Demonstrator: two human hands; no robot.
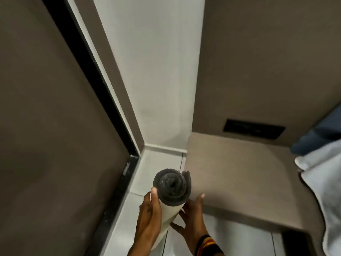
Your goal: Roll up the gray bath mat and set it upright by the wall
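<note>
The gray bath mat (pixel 172 189) is rolled into a tight cylinder and stands upright on the pale floor, its dark fuzzy spiral end facing up and its cream backing on the outside. My left hand (pixel 148 218) wraps the roll's left side, thumb near the top rim. My right hand (pixel 191 218) presses against its right side with fingers spread; a striped wristband sits on that wrist. The roll stands in the corner strip, close to the white wall (pixel 158 80) and touching the side of a taupe bench.
A taupe bench or low ledge (pixel 239 174) fills the right. A brown door with a black frame (pixel 103 100) runs along the left. A white towel (pixel 321 178) and blue cloth hang at the right edge. A dark outlet plate (pixel 253 129) sits on the wall.
</note>
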